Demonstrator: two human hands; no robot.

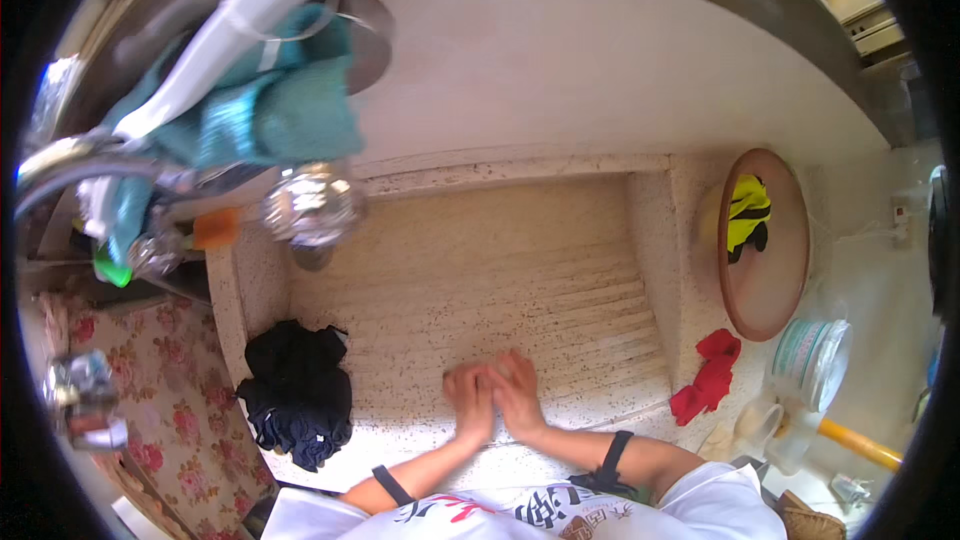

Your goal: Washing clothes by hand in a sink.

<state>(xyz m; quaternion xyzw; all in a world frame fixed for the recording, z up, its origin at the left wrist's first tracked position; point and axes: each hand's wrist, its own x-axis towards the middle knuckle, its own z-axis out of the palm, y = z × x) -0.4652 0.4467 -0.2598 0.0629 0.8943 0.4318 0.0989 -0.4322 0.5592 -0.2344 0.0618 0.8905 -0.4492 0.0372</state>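
Note:
My left hand (470,394) and my right hand (517,396) touch each other over the near part of a speckled stone laundry sink (465,270) with a ridged washboard floor. Both are a little blurred, and nothing shows in either one; the fingers of the right are spread, those of the left bend towards it. To the left, a heap of black cloth (300,394) lies across the sink's near left corner. A crumpled red cloth (706,379) rests on the ledge at the right.
A shiny metal tap (311,206) and a white hose (202,52) hang in at upper left, beside a teal cloth (277,112). On the right stand a brown-rimmed basin (772,285) holding a yellow-and-black cloth (748,214), and a white tub (806,364). Floral fabric (180,405) covers something at left.

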